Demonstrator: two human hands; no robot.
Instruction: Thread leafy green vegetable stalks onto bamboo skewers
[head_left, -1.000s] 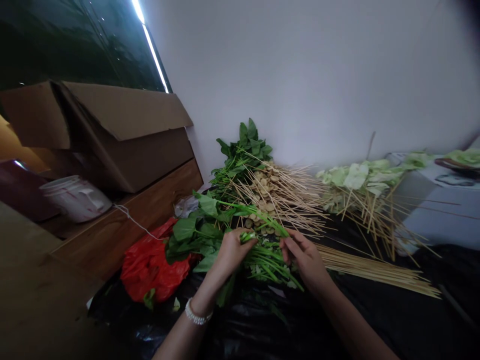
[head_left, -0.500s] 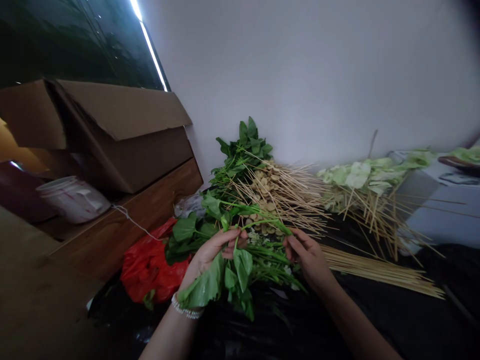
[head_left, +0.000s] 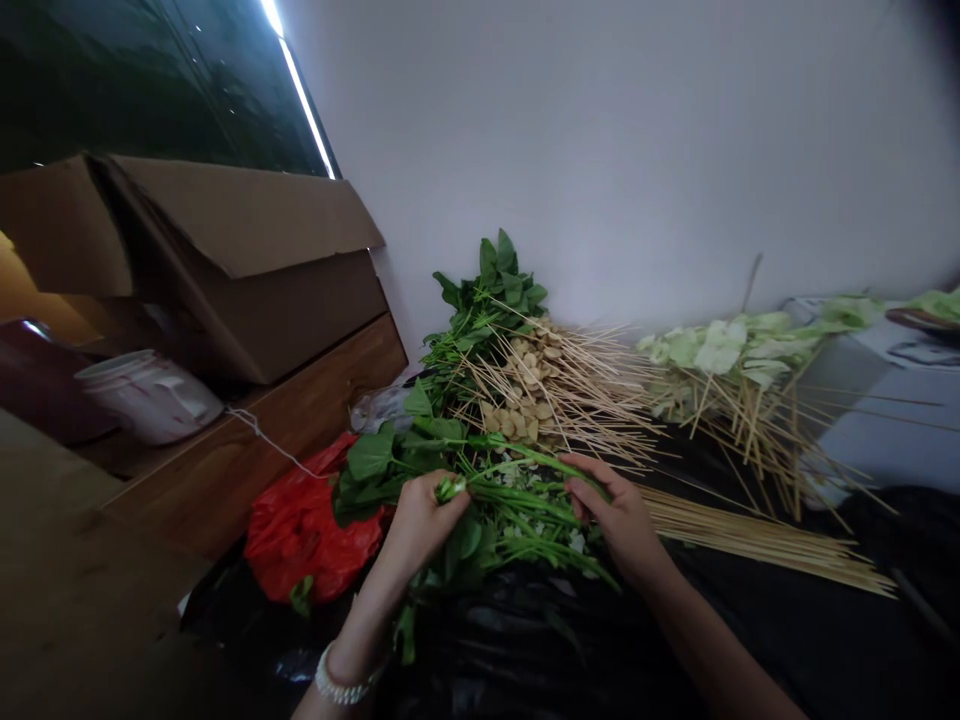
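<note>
My left hand (head_left: pixel 420 525), with a beaded bracelet at the wrist, is closed around the cut end of a leafy green's stem; leaves hang below it. Opposite, my right hand (head_left: pixel 619 510) pinches a long green stem (head_left: pixel 536 457) between thumb and fingers. Both hands are over a heap of leafy greens (head_left: pixel 525 505), its stems pointing right and its broad leaves to the left. Small pale chopped pieces lie among the stems.
Behind are skewered pale slices (head_left: pixel 525 370) and more greens (head_left: pixel 495 290). Cabbage skewers (head_left: pixel 739 350) and bare bamboo sticks (head_left: pixel 765 540) lie to the right. On the left are a red plastic bag (head_left: pixel 311 535), a white mug (head_left: pixel 150 395) and a cardboard box (head_left: pixel 285 300).
My left hand has turned over and closed more tightly on the stem, its leaves swinging lower. My right hand has stayed almost in place, still pinching a stem.
</note>
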